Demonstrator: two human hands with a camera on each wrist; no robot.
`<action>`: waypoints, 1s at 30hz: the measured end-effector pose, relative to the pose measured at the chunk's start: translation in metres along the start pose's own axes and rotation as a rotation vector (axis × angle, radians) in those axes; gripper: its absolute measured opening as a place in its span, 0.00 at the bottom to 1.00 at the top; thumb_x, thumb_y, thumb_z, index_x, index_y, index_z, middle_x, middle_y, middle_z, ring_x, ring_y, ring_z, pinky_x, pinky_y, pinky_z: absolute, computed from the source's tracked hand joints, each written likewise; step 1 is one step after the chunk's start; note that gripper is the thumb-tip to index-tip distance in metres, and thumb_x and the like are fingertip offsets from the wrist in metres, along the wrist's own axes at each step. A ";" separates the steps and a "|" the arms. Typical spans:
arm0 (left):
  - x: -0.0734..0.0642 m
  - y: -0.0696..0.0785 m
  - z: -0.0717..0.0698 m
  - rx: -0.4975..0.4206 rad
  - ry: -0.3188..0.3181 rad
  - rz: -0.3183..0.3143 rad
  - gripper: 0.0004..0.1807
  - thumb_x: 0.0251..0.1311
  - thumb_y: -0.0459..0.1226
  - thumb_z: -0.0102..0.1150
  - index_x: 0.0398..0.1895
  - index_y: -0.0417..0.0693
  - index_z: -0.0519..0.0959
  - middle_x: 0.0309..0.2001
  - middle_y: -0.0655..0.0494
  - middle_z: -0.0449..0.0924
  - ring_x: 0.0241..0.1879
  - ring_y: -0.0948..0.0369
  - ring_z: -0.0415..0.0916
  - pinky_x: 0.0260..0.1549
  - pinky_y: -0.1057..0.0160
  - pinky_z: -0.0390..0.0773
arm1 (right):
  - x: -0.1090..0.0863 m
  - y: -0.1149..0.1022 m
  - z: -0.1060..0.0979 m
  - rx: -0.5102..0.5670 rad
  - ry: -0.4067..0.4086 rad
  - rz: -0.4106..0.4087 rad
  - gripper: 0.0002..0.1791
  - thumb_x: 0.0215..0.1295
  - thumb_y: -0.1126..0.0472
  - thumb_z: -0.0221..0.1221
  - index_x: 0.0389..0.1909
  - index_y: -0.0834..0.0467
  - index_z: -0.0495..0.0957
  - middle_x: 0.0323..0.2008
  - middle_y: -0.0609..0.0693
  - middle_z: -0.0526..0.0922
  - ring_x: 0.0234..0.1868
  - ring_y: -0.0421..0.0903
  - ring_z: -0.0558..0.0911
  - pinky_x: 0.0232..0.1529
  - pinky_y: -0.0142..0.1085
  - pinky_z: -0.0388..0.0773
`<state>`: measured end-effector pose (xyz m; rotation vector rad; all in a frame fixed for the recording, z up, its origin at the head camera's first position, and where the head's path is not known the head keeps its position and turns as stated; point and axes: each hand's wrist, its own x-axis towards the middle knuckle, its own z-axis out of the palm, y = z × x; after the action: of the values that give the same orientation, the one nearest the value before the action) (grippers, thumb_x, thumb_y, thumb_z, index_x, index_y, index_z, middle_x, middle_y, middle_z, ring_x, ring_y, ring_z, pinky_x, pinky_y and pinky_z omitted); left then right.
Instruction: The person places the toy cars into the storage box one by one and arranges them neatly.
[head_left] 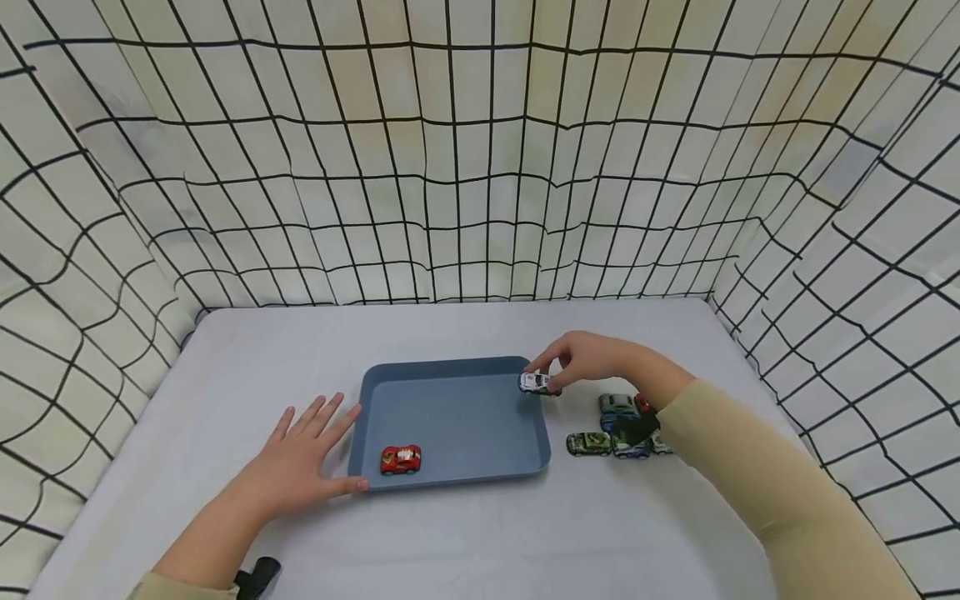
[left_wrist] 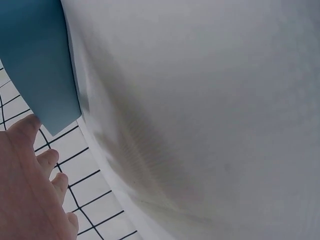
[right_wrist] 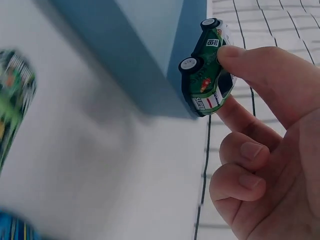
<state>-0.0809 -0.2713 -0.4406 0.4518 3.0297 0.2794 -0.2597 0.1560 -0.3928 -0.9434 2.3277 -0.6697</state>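
My right hand (head_left: pixel 588 357) pinches a small toy car (head_left: pixel 534 382) between thumb and finger, above the back right corner of a blue-grey tray (head_left: pixel 465 425). In the right wrist view that toy car (right_wrist: pixel 204 82) shows a dark green side, a white top and black wheels; the other fingers curl below it. A red toy car (head_left: pixel 401 459) stands inside the tray at the front left. Fingers spread, my left hand (head_left: pixel 300 471) lies at the tray's left edge, its thumb by the front left corner. The left wrist view shows part of that hand (left_wrist: pixel 30 185) beside the tray wall (left_wrist: pixel 42 70).
Right of the tray, several toy cars sit close together, among them a green camouflage car (head_left: pixel 588 443) and a grey-green car (head_left: pixel 617 404). My right wrist partly hides the group. White cloth covers the table (head_left: pixel 450 542); black-gridded white walls (head_left: pixel 465 150) enclose its back and sides.
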 end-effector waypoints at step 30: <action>-0.001 0.006 -0.005 0.017 -0.006 -0.033 0.60 0.44 0.76 0.56 0.76 0.52 0.60 0.76 0.40 0.53 0.75 0.38 0.46 0.69 0.31 0.41 | 0.114 -0.089 0.072 -0.057 -0.140 -0.198 0.20 0.63 0.56 0.66 0.57 0.45 0.83 0.39 0.37 0.82 0.39 0.38 0.79 0.39 0.30 0.77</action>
<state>-0.0784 -0.2671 -0.4348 0.4024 3.0326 0.2497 -0.2421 -0.0014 -0.4233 -1.2185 2.1589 -0.5971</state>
